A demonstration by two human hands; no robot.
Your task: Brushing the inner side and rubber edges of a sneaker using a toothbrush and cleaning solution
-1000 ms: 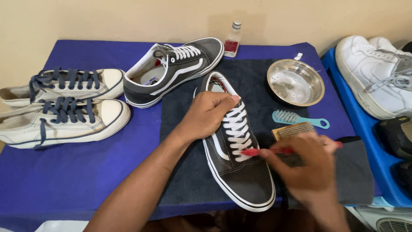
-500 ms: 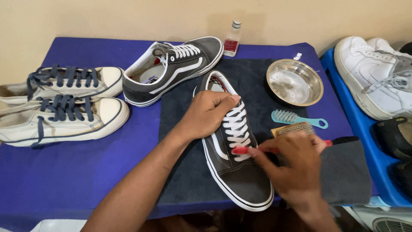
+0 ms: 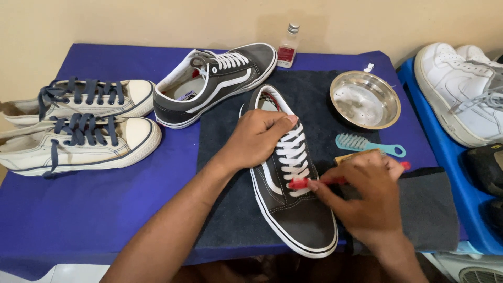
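While my right hand is pinched shut around a thin red brush, its head sits on the lowest white laces of the grey sneaker, which lies toe-toward-me on the dark mat directly under both hands. The wrist is bent in from the right, fingers curled over the handle, knuckles up, so the bristles point left across the shoe. Left hand is clamped over the collar and upper laces, thumb on the near side, forearm running back diagonally to me; my guess is that's just to keep the shoe from sliding. Just right of the brush hand there's a folded grey cloth, and just beyond it a wooden wire brush, mostly hidden, and a teal brush. Farther out: a steel bowl, the matching grey sneaker past my left hand, a small bottle. Well off left, two cream sneakers.
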